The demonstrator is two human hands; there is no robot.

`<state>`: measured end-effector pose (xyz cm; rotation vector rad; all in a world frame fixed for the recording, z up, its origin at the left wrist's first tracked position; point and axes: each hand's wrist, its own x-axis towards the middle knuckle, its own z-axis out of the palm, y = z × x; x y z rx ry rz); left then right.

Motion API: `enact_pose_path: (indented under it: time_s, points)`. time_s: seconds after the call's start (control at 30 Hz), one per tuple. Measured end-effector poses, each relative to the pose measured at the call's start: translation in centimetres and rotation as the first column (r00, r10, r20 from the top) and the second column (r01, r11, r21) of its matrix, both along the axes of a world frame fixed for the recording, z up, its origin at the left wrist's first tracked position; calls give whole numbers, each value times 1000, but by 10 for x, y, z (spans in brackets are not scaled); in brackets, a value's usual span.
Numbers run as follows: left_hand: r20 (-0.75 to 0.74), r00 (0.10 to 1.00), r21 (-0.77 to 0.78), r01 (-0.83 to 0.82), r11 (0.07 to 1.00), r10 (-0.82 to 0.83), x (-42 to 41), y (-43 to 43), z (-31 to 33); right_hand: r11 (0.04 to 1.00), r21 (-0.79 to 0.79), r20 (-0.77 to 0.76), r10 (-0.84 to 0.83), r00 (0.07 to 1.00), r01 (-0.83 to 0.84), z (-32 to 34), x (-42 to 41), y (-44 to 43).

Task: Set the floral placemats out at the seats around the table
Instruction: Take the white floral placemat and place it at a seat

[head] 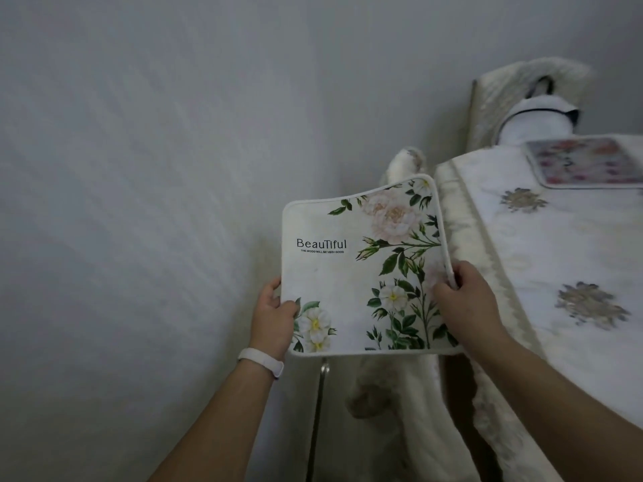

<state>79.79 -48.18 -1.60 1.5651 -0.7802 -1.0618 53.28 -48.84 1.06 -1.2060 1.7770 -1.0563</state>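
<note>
I hold a white floral placemat point(348, 273) printed with "Beautiful", green leaves and pale flowers, in the air left of the table. My left hand point(275, 316) grips its lower left edge, thumb on top. My right hand point(466, 295) pinches its right edge. The mat is roughly level, its far edge curling up slightly. Another placemat point(584, 165) with red and pink flowers lies flat on the table at the far right.
The table point(542, 245) is covered by a cream cloth with embroidered medallions, hanging down its left side. A chair point(497, 99) with a fluffy cover and a white bag stands behind it. A plain grey wall fills the left. A thin metal leg point(318, 412) shows below the mat.
</note>
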Motion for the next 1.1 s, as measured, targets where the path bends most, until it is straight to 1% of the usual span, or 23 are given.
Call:
enact_pose_path:
  time_s: [0.1,0.2,0.37,0.5,0.63,0.73,0.9,1.0,1.1]
  points:
    - [-16,987,5,159,987,-159,-38,-50,0,989,31,-7,-143,990,143,0,-34,-9]
    - [-35,950,0,310,951,-309,-78,-103,4,954,56,-18,-293,956,294,2,-66,-20]
    - [-186,863,2,479,878,-470,-139,-188,1,850,66,-53,-520,852,523,-5,-100,-47]
    - [-246,777,12,600,800,-579,-171,-257,-13,753,90,-76,-648,758,652,-18,-103,-93]
    - [-250,686,47,713,699,-683,-195,-327,-29,669,90,-108,-730,675,738,-29,-103,-132]
    - [-243,624,47,773,633,-743,-219,-361,-37,607,92,-132,-778,614,789,-28,-107,-150]
    - [-270,533,85,843,532,-802,-263,-371,-45,505,103,-139,-846,515,857,-17,-124,-152]
    - [-254,481,118,876,467,-839,-284,-368,-43,442,111,-132,-881,454,890,-14,-131,-138]
    - [-226,433,108,902,419,-873,-295,-364,-36,417,119,-106,-897,430,901,-15,-136,-125]
